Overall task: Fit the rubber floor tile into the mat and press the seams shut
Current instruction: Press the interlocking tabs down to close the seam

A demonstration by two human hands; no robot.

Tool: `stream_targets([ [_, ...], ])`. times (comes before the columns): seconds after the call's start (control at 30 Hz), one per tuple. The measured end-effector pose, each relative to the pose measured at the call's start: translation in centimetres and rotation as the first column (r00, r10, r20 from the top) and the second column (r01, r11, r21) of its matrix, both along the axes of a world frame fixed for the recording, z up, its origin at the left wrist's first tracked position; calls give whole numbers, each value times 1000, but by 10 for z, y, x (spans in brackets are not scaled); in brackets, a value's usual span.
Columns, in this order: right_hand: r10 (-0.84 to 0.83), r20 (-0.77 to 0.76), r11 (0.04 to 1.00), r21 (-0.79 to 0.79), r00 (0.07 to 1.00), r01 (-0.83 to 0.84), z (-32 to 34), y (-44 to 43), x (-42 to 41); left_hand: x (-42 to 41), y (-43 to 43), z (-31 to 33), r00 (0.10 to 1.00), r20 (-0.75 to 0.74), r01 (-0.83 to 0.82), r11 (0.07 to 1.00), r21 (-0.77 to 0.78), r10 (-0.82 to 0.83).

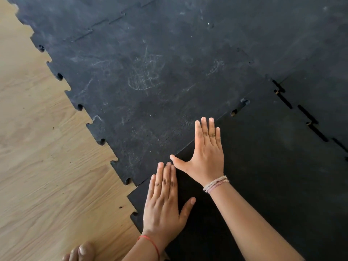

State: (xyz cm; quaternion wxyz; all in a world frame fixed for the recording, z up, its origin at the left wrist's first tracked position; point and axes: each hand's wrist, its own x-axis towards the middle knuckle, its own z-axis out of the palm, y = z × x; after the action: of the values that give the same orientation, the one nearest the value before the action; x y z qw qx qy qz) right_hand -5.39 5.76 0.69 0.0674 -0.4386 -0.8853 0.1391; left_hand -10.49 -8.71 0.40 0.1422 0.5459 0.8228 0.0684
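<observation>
The rubber floor tile [263,176], darker and cleaner than the rest, lies flat at the near right of the mat [150,72], its upper-left edge running along the scuffed, chalk-marked tile beyond it. Both hands rest palm-down on that seam with fingers stretched out flat, gripping nothing. The right hand [205,153] lies further along the seam, its fingertips [204,121] reaching onto the edge of the scuffed tile and its thumb spread wide toward the left; a bundle of pale threads [216,183] circles its wrist. The left hand [163,204] sits nearer the person, its fingertips just beside the right thumb and touching the seam line, with a red thread [150,242] at the wrist. Past the right fingertips the seam has a small gap at one interlocking tab [233,113] (wood shows through it). Well to the right of both hands, the tile's other joint [305,113] stands partly open, with dark slots between the teeth. Left of the left hand, the mat's toothed outer edge meets the light wooden floor [37,166], and bare toes [82,251] show at the bottom.
</observation>
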Motion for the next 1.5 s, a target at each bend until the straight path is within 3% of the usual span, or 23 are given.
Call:
stream_targets([
  [0.1,-84,-107,994,-85,991,75,12,41,20,0,-3,-6,1000,6,-11,999,32,11],
  [0.2,-418,-214,906,-30,883,421,30,122,58,0,2,-17,997,71,-31,989,147,21],
  [0.33,-591,19,803,-80,806,591,32,191,90,4,10,-19,996,86,-43,965,257,21],
  [0.5,-633,27,774,55,774,631,13,194,73,5,14,-18,997,75,-38,953,302,16],
  [0.73,-758,151,637,-38,635,770,16,191,47,5,11,-24,997,69,-42,961,275,24],
  [0.83,-783,60,619,-13,619,785,28,191,47,6,10,-22,996,91,-46,966,255,24],
  [1.0,-810,-267,524,72,522,849,48,190,58,7,17,-18,992,128,-28,971,238,-2],
  [1.07,-820,-189,536,80,541,841,43,190,70,7,24,-17,992,116,22,976,216,-48],
  [1.17,-742,134,658,-47,657,752,20,179,85,8,29,-17,992,98,61,979,196,-82],
  [1.27,-687,129,715,-58,715,697,4,174,83,9,28,-20,991,121,35,979,202,-60],
  [1.5,-754,53,654,-39,655,756,1,184,70,8,29,-24,992,121,26,985,173,-47],
])
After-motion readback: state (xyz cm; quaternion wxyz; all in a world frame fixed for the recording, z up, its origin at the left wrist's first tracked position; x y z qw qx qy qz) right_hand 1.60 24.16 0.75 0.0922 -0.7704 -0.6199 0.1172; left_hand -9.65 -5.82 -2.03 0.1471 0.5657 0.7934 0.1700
